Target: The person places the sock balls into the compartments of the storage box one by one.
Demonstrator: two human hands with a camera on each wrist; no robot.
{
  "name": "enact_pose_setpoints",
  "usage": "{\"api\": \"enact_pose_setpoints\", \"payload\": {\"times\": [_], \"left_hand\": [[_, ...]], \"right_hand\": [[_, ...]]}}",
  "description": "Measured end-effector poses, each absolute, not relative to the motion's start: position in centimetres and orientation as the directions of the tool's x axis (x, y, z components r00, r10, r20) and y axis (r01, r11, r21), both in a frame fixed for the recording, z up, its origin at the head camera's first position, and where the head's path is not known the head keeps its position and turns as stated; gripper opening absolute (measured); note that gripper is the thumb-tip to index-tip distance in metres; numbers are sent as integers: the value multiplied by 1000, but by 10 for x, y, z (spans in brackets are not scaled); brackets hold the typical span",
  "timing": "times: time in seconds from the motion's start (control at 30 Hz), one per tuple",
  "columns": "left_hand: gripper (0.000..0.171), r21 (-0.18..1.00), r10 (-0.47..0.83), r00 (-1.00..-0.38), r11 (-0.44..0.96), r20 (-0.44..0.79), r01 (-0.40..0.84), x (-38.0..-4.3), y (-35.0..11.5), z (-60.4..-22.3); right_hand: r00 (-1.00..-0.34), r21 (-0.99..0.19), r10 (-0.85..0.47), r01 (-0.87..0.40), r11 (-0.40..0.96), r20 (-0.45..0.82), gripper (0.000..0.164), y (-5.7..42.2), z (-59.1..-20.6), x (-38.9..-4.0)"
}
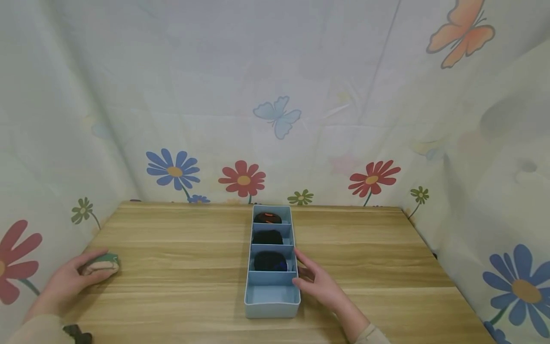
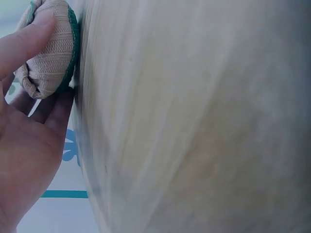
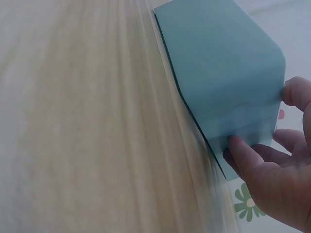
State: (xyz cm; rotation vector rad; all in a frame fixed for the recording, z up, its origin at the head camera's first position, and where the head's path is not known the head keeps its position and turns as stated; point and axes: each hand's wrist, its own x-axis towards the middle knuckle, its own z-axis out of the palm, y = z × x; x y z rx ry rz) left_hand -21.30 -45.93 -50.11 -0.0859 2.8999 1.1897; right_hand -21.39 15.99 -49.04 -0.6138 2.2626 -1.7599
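At the left of the table, my left hand [image 1: 70, 282] holds a rolled-up sock [image 1: 103, 263], beige ribbed knit with green. The left wrist view shows the thumb pressed on the rolled sock [image 2: 51, 53] and the fingers on its other side, close to the tabletop. My right hand [image 1: 320, 284] touches the right side of a long light-blue divided box [image 1: 271, 311], its fingertips against the wall [image 3: 218, 63]. Dark bundles, one with orange marks [image 1: 267, 219], one plain black [image 1: 267, 237] and one with a bluish patch [image 1: 269, 261], lie in the three far compartments. The nearest compartment [image 1: 272, 294] holds nothing.
The wood-grain table [image 1: 185, 267] extends on both sides of the box. A white curtain [image 1: 215, 95] printed with flowers and butterflies hangs behind and along both sides. Something small and black [image 1: 78, 333] is by the left sleeve.
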Motion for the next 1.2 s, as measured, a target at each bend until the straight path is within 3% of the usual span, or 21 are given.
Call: {"api": "enact_pose_setpoints", "payload": {"times": [0.53,1.2], "left_hand": [[69,651,-39,-998,759,47,1,-213,-452,-502],[82,698,-54,-998,713,-44,-70,-227,-426,-482]], "right_hand": [[-895,-960,-438,-189,208,82,72,161,-492,-212],[-901,-961,-427,-179,210,74,73,159,-491,-214]]}}
